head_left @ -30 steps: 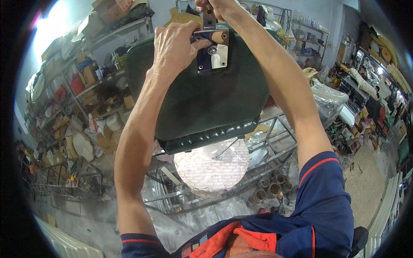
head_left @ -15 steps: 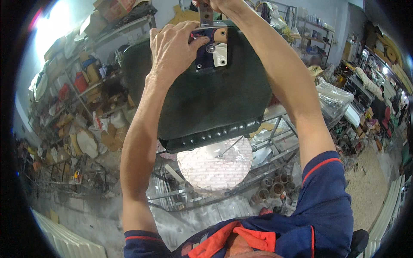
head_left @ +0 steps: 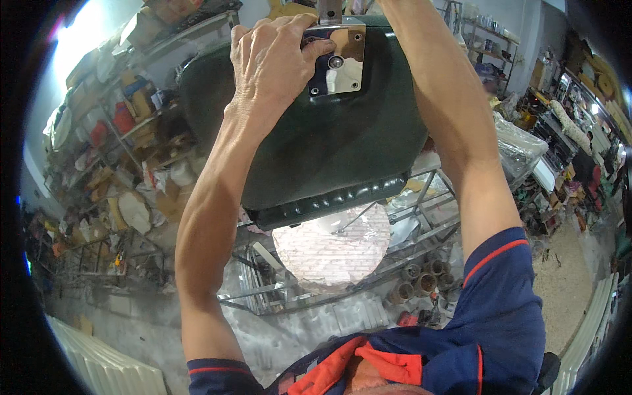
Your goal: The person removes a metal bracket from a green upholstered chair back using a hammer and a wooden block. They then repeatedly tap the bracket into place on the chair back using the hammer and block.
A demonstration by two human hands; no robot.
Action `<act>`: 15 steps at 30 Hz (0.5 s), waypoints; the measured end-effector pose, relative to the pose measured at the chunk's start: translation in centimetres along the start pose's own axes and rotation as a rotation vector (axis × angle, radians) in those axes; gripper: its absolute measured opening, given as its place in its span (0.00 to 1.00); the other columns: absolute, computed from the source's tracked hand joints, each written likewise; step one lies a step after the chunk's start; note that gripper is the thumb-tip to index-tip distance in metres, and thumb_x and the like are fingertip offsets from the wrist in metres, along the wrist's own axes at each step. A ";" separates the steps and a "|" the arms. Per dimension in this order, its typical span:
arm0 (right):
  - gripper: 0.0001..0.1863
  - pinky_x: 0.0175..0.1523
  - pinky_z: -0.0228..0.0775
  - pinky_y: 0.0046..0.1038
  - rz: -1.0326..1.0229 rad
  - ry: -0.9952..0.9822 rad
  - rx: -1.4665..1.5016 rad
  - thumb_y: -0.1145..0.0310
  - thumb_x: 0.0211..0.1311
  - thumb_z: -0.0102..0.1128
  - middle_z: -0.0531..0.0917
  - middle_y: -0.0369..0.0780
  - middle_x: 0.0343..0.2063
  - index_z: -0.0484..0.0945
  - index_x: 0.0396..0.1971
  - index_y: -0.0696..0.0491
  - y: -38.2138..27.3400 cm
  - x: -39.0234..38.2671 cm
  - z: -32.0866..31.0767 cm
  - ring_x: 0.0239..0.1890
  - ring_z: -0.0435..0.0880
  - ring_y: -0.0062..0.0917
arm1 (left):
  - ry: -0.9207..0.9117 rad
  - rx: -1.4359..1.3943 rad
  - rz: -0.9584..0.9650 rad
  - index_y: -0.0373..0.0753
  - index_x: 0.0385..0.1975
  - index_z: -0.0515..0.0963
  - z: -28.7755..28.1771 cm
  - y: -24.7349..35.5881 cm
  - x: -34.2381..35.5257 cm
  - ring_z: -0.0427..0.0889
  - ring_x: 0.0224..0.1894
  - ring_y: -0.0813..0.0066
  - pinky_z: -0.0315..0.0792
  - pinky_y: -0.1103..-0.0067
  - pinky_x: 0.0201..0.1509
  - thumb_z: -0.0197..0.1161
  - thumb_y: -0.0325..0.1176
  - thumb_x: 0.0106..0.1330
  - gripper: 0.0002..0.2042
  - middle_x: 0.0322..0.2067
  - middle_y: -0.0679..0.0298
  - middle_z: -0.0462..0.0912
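My left hand is closed on a shiny metal plate, its thumb lying on the plate's face beside the central round fitting. The plate, with small holes at its corners, sits on a dark green padded seat or back panel with a ribbed lower edge. A flat metal bar rises from the plate's top to the upper edge. My right forearm runs up beside the pad; that hand is out of view beyond the top edge.
Below the pad is a round pale wrapped disc over a metal frame. Cluttered shelving lines the left and back. Plastic-wrapped items are at right, several tins below, pale long strips at lower left.
The plate, bar and my left hand have shifted up and slightly right in the picture. My right hand has risen out of the frame, and the forearm sits farther right.
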State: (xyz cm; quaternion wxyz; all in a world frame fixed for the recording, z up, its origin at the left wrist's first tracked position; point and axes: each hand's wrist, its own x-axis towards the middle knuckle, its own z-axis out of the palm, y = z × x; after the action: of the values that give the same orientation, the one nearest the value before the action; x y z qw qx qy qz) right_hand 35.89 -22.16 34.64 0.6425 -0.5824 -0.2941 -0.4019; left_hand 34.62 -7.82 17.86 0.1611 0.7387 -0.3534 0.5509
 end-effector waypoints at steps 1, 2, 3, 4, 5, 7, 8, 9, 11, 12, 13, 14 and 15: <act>0.27 0.14 0.61 0.29 0.010 0.000 0.012 0.43 0.77 0.55 0.68 0.32 0.12 0.68 0.22 0.48 0.5 -0.2 -0.3 0.09 0.67 0.21 | 0.019 0.005 0.005 0.43 0.49 0.88 0.3 0.2 0.1 0.87 0.48 0.59 0.68 0.60 0.57 0.72 0.52 0.65 0.21 0.42 0.58 0.91; 0.27 0.14 0.62 0.29 0.023 0.002 0.031 0.43 0.78 0.54 0.68 0.32 0.12 0.68 0.22 0.48 1.4 -1.0 -0.6 0.09 0.67 0.21 | 0.044 0.044 0.023 0.43 0.49 0.88 0.5 0.2 0.0 0.87 0.47 0.59 0.68 0.60 0.57 0.72 0.52 0.64 0.21 0.41 0.59 0.91; 0.27 0.14 0.62 0.29 0.036 0.003 0.050 0.43 0.78 0.54 0.68 0.32 0.12 0.68 0.22 0.48 2.0 -1.4 -0.8 0.09 0.67 0.21 | 0.068 0.084 0.040 0.43 0.49 0.88 1.0 0.2 -0.1 0.87 0.47 0.59 0.68 0.60 0.57 0.72 0.53 0.64 0.22 0.41 0.59 0.91; 0.28 0.14 0.62 0.29 0.048 0.019 0.039 0.43 0.78 0.54 0.68 0.32 0.12 0.68 0.22 0.48 1.7 -1.8 -0.9 0.09 0.67 0.21 | 0.090 0.123 0.060 0.43 0.48 0.88 1.2 0.4 -0.1 0.88 0.46 0.59 0.68 0.60 0.57 0.72 0.53 0.64 0.22 0.40 0.59 0.91; 0.28 0.14 0.62 0.29 0.061 0.035 0.028 0.43 0.78 0.53 0.68 0.32 0.12 0.68 0.22 0.48 1.4 -2.1 -0.9 0.09 0.67 0.21 | 0.074 0.111 0.048 0.43 0.49 0.88 1.2 0.5 -0.1 0.87 0.47 0.59 0.68 0.61 0.57 0.72 0.54 0.64 0.23 0.42 0.59 0.91; 0.28 0.14 0.62 0.29 0.074 0.020 0.017 0.43 0.78 0.53 0.68 0.32 0.12 0.68 0.22 0.48 1.1 -2.2 -1.1 0.09 0.68 0.21 | 0.037 0.081 0.025 0.42 0.51 0.87 1.1 0.6 -0.1 0.86 0.48 0.59 0.68 0.63 0.57 0.70 0.57 0.65 0.25 0.45 0.58 0.91; 0.28 0.15 0.62 0.29 0.075 -0.011 0.017 0.43 0.78 0.53 0.68 0.32 0.12 0.68 0.22 0.49 1.0 -2.1 -1.3 0.09 0.68 0.21 | 0.027 0.082 0.021 0.42 0.51 0.87 1.1 0.8 0.0 0.86 0.48 0.59 0.68 0.63 0.57 0.70 0.56 0.65 0.25 0.45 0.58 0.91; 0.28 0.15 0.62 0.29 0.077 -0.042 0.018 0.43 0.78 0.53 0.69 0.32 0.13 0.68 0.22 0.49 0.9 -2.1 -1.6 0.10 0.68 0.21 | 0.017 0.085 0.016 0.42 0.51 0.87 0.9 1.0 0.1 0.86 0.48 0.59 0.68 0.63 0.57 0.70 0.56 0.65 0.25 0.45 0.58 0.91; 0.29 0.15 0.62 0.30 0.048 0.029 -0.001 0.43 0.78 0.54 0.69 0.33 0.13 0.68 0.21 0.49 0.4 -3.1 -0.9 0.10 0.68 0.21 | 0.000 0.098 0.009 0.42 0.50 0.87 0.2 0.9 -0.2 0.86 0.48 0.59 0.68 0.63 0.58 0.70 0.56 0.65 0.24 0.44 0.57 0.91; 0.29 0.15 0.62 0.30 0.035 0.063 -0.009 0.43 0.78 0.54 0.70 0.33 0.13 0.68 0.21 0.49 0.5 -3.6 -0.6 0.10 0.69 0.21 | -0.007 0.092 0.006 0.42 0.51 0.87 0.5 0.6 -0.3 0.86 0.48 0.59 0.67 0.63 0.58 0.71 0.56 0.65 0.25 0.45 0.57 0.91; 0.29 0.15 0.62 0.30 0.030 0.056 -0.016 0.43 0.78 0.54 0.70 0.33 0.13 0.68 0.21 0.50 0.5 -3.5 -0.7 0.10 0.69 0.22 | -0.013 0.082 0.010 0.42 0.52 0.87 0.6 0.6 -0.1 0.85 0.49 0.58 0.67 0.62 0.59 0.71 0.57 0.64 0.26 0.45 0.57 0.91; 0.29 0.15 0.62 0.30 0.025 0.048 -0.024 0.43 0.77 0.54 0.70 0.34 0.13 0.69 0.21 0.50 0.8 -3.4 -0.7 0.10 0.69 0.22 | -0.019 0.072 0.013 0.42 0.53 0.86 0.5 0.6 0.0 0.85 0.50 0.58 0.67 0.62 0.59 0.72 0.57 0.63 0.27 0.46 0.57 0.91; 0.29 0.15 0.62 0.30 0.020 0.041 -0.032 0.44 0.77 0.55 0.71 0.34 0.13 0.69 0.21 0.50 1.1 -3.1 -0.8 0.10 0.70 0.22 | -0.045 0.089 0.012 0.42 0.53 0.86 0.2 0.8 0.0 0.85 0.51 0.58 0.66 0.61 0.60 0.73 0.58 0.62 0.29 0.47 0.57 0.90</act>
State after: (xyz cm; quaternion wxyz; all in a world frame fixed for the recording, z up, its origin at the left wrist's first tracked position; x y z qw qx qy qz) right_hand 35.17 -22.36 31.33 0.6430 -0.5873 -0.2685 -0.4117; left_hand 34.19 -8.53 17.64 0.1169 0.7553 -0.3364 0.5502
